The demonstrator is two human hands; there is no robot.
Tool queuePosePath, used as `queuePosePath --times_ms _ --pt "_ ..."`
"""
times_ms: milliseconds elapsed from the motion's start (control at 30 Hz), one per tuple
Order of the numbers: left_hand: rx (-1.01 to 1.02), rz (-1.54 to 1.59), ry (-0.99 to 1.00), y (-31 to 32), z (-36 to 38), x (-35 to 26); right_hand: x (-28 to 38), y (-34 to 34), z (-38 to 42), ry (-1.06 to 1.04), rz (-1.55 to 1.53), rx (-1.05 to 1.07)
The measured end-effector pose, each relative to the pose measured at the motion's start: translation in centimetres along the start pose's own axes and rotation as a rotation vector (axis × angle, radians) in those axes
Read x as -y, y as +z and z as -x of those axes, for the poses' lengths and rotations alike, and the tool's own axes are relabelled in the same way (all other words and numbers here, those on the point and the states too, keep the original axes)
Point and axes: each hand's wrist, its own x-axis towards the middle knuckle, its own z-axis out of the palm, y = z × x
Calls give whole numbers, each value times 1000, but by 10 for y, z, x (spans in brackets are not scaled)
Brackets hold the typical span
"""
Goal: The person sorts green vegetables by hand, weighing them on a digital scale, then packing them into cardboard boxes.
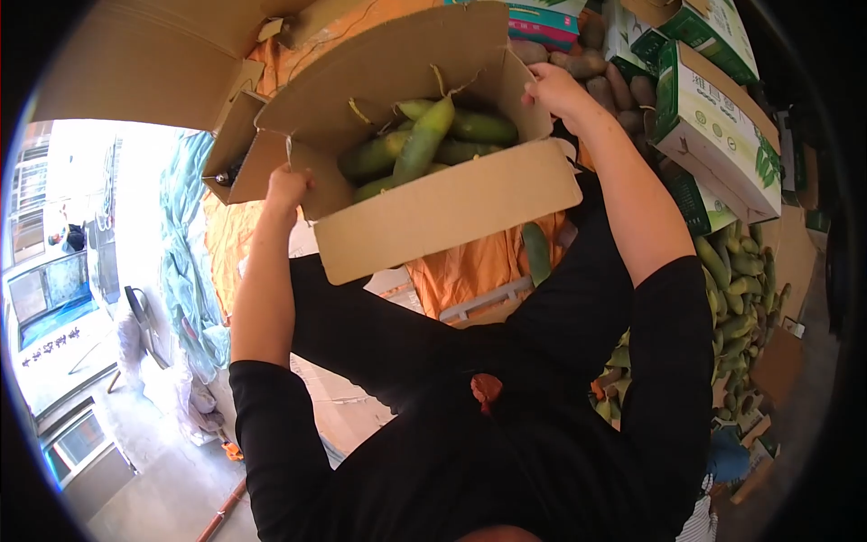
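Note:
An open cardboard box (452, 210) is tilted toward me, its front flap folded outward. Several long green radishes (424, 140) with thin root tails lie inside. My left hand (289, 188) is closed on the box's left side, near the corner. On the opposite side, my right hand (553, 94) grips the upper right edge between thumb and fingers. Another green radish (536, 254) lies below the box, beside my right leg.
A heap of green radishes (741, 289) lies to the right. Printed white-and-green cartons (718, 126) and brown elongated roots (601, 77) are at the upper right. Orange sheeting (470, 280) spreads beneath the box. Crumpled pale green plastic (190, 244) hangs at left.

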Motion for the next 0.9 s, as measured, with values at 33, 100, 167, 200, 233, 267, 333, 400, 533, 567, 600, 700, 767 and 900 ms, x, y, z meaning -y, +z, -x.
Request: queuePosePath --times_ms 33,100,167,200,233,267,333,400,533,567,600,700,767,900 --pt "-6 29 24 -2 -1 -2 1 0 2 -25 -32 -28" --pt "17 17 11 -7 -5 -6 1 -3 -3 -41 -50 -18" --pt "17 -11 22 -12 -4 -9 3 -4 -6 -69 -71 -2" --pt "15 -10 18 -15 -3 -11 8 -6 -3 -88 -97 -11" --pt "-6 33 41 -18 -3 -14 14 -9 0 -108 -124 -21" --pt "-28 76 65 -20 -2 -18 17 -11 0 -130 -149 -31" --pt "-31 117 73 -28 1 -26 27 -16 5 -185 -186 5" --pt "-54 157 91 -41 5 -36 47 -16 24 -192 -255 -41" --pt "-65 173 151 -71 25 -71 71 -18 37 -307 -247 -23" --pt "-62 178 162 -82 28 -78 79 -15 42 -324 -242 -6" --pt "-59 183 174 -93 31 -84 90 -12 50 -334 -264 -8" --pt "-176 181 180 -136 42 -91 122 -1 62 -393 -267 66" --pt "-207 186 160 -168 61 -91 149 13 79 -422 -263 141" --pt "-310 240 150 -220 110 -65 189 60 98 -493 -195 262"
